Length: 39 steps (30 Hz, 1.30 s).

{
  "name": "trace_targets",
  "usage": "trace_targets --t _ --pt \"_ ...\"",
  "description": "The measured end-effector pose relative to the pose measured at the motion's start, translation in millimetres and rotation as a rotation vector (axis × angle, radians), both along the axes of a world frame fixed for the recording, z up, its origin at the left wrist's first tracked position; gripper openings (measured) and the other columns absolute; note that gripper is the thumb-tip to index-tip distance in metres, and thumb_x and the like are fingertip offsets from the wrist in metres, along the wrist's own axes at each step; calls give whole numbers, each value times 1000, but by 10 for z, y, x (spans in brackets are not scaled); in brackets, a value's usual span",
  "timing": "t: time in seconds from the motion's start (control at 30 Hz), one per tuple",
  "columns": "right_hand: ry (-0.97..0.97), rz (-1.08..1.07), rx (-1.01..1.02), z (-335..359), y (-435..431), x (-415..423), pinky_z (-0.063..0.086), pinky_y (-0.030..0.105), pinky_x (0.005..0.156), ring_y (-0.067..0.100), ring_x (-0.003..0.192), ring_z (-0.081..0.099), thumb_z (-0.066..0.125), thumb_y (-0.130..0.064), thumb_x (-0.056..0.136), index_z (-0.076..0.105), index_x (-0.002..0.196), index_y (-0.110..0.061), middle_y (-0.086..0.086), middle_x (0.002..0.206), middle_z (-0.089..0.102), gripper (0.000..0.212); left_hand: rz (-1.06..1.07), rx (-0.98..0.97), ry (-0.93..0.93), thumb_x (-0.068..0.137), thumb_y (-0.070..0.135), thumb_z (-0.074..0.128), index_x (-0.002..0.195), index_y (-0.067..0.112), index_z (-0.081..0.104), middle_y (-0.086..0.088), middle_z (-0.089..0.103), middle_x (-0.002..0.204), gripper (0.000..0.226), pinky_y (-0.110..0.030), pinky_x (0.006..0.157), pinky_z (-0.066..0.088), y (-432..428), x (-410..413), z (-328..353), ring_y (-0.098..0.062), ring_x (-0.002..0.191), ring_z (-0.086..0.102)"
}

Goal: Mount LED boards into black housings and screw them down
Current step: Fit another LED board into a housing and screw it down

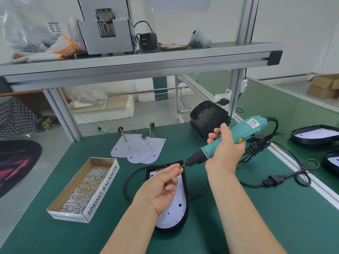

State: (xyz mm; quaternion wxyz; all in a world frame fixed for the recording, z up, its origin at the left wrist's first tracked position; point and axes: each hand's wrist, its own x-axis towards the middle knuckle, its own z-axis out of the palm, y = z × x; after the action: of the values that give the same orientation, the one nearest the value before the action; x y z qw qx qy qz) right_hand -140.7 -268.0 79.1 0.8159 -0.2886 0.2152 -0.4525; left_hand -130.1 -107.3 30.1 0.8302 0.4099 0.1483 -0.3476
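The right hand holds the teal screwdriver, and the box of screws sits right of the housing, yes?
Not quite. In the head view the box of screws sits left of the housing; the right hand does hold the teal screwdriver.

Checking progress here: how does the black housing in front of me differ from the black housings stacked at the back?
The front housing holds an LED board; the stacked housings show a bare black inside. The front housing lies alone, flat on the mat; the stacked housings sit piled on one another. Both are black shells with raised rims.
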Motion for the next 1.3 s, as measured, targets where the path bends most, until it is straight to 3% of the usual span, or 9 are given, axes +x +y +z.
trace_targets --t 0.7,1.0,1.17,1.3 --pt "20 -68 -27 -8 22 23 50 25 50 15 51 60 69 -11 91 51 98 -19 -1 68 66 21 174 -13 4 85 -10 68 103 1 72 -5 73 76 22 -13 35 34 -130 -179 40 -5 46 54" --pt "-36 39 103 -20 40 -43 50 24 51 12 51 57 75 -20 88 58 103 -22 -5 58 58 23 276 41 -160 89 -11 62 98 1 72 -8 73 85 18 -12 43 41 -198 -253 34 -5 49 53" --pt "5 -41 83 -10 79 -14 51 25 52 13 48 56 73 -19 89 56 102 -20 -5 55 57 22 374 -19 -33 91 -6 64 103 4 70 -3 70 82 17 -9 44 43 -325 -348 56 -5 54 53" --pt "-1 -26 59 -10 77 0 52 25 53 13 49 57 72 -25 90 56 103 -21 -7 56 56 20 389 -8 -43 91 -7 63 102 3 68 -4 62 81 16 -9 44 41 -344 -320 95 -3 49 51"
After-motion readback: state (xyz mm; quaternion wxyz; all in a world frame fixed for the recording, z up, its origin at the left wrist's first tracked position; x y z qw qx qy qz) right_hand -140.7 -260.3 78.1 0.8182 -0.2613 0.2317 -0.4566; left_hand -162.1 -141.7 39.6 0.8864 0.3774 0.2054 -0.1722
